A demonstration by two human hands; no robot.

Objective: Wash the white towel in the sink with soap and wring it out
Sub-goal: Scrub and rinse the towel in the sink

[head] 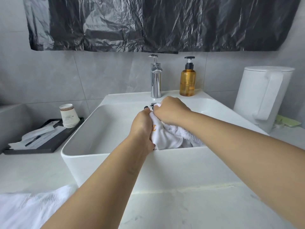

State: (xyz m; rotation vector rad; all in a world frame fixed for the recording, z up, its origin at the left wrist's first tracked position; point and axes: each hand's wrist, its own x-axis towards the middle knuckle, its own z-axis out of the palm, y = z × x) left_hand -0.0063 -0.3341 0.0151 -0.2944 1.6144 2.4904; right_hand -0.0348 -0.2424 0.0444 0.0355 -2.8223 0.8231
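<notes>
The white towel [170, 138] with a small gold mark hangs bunched over the white rectangular sink [92, 128], near its front wall. My left hand [142, 128] grips the towel's left part, fingers closed around it. Just behind and to the right, my right hand [171, 109] is clenched on the towel's upper end, under the chrome faucet [156, 78]. The two hands almost touch. An amber soap pump bottle [187, 80] stands on the sink's back ledge, right of the faucet. The towel's lower part is hidden inside the basin.
A black tray [56, 138] with stacked paper cups [68, 115] and wrapped packets sits left of the sink. A white kettle [262, 95] stands at the right. White cloth [29, 209] lies at the bottom left on the marble counter [189, 209]. Black plastic sheet [156, 22] covers the wall above.
</notes>
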